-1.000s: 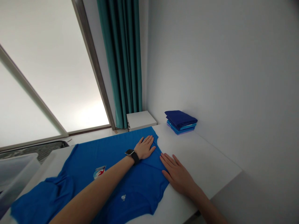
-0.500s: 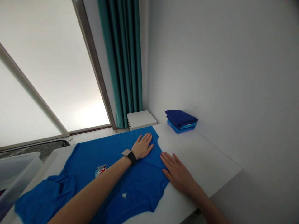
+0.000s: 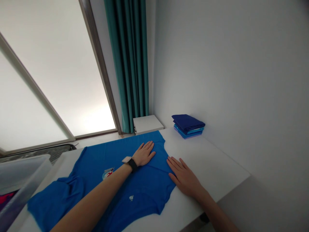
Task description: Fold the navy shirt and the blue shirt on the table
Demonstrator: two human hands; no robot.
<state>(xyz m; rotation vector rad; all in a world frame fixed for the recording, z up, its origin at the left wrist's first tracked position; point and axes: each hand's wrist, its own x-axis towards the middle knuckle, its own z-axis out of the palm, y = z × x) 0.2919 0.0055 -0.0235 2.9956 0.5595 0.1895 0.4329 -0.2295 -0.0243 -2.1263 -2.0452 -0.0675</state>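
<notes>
A blue T-shirt (image 3: 96, 161) lies spread on the white table (image 3: 205, 161), its neckline toward me and a small white logo near the collar. A round printed patch shows beside my left forearm. My left hand (image 3: 143, 154), with a watch on its wrist, rests flat on the shirt with fingers stretched out. At the shirt's right edge, my right hand (image 3: 184, 177) lies flat, fingertips touching the fabric and palm over the bare table. The sleeve on the left is bunched in loose folds. My left forearm hides part of the shirt.
A stack of folded blue clothes (image 3: 188, 125) sits at the back right by the wall. On the left stands a translucent plastic bin (image 3: 36, 170) with dark and red fabric inside. Behind the table are a low white cabinet (image 3: 147, 124) and a green curtain (image 3: 131, 64).
My left hand has slid slightly left across the shirt. The right hand stays at the shirt's edge. The whole view has shifted a little, showing more of the bin.
</notes>
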